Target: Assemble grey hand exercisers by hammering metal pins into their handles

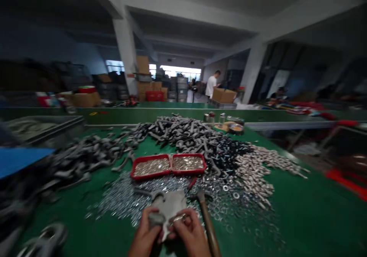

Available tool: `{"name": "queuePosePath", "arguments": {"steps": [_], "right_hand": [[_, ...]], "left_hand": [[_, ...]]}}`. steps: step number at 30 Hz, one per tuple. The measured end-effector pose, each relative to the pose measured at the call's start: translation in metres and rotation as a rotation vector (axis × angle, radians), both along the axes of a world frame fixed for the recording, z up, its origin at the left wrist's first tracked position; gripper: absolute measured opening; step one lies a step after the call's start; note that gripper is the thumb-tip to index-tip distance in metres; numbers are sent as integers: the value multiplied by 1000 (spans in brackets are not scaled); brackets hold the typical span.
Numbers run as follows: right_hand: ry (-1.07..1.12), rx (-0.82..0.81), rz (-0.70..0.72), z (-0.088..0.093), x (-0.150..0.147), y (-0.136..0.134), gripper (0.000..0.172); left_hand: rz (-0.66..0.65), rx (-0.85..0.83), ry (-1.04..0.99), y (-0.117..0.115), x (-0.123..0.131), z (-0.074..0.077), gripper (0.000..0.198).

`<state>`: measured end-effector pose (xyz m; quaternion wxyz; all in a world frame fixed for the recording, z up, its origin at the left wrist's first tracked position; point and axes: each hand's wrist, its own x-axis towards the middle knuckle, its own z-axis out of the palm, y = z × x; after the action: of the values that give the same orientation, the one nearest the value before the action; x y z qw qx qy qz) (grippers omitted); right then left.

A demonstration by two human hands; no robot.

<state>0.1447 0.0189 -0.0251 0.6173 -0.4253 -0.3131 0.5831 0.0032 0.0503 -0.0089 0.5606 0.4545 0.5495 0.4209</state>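
My left hand (145, 232) is closed around a grey metal part (156, 219), thumb toward me. Close on its right, my right hand (191, 232) pinches a small shiny metal piece (179, 218); blur hides its exact shape. Both hands are held together over the near edge of a flat grey plate (172, 202). Another grey curved metal part (156, 195) lies at the plate's upper left. A hammer (207, 220) with a wooden handle rests right of my right hand. Just beyond the plate is a red-handled tool (191, 183).
Two red trays (171, 164) of small shiny pieces stand ahead. Around them spread grey metal parts (183, 132), black pieces (226, 150), pale pieces (255, 169), and loose washers (236, 195). A grey crate (61, 129) stands left. A person (211, 85) stands far back beside a cardboard box (224, 95).
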Motion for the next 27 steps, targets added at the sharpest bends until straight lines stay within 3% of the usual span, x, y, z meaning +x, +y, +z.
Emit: {"name": "queuePosePath", "arguments": {"steps": [9, 11, 15, 17, 19, 23, 25, 27], "right_hand": [[-166, 5, 112, 17, 8, -6, 34], [-238, 29, 135, 16, 9, -10, 31], [-265, 20, 236, 9, 20, -13, 31], [-324, 82, 313, 6, 31, -14, 27], [-493, 151, 347, 5, 49, -17, 21], [-1030, 243, 329, 6, 92, -28, 10], [-1264, 289, 417, 2, 105, -35, 10], [-1447, 303, 483, -4, 108, -40, 5]], "left_hand": [[41, 59, -13, -19, 13, -9, 35], [-90, -27, -76, -26, 13, -13, 35], [-630, -236, -284, -44, 0, -12, 55], [-723, -264, -365, -52, -6, -7, 55], [-619, -280, -387, -55, -9, -4, 45], [-165, -176, -422, -47, -13, -3, 31], [-76, -120, -454, -38, -16, -2, 27], [-96, -96, -446, -29, -18, 0, 27]]}}
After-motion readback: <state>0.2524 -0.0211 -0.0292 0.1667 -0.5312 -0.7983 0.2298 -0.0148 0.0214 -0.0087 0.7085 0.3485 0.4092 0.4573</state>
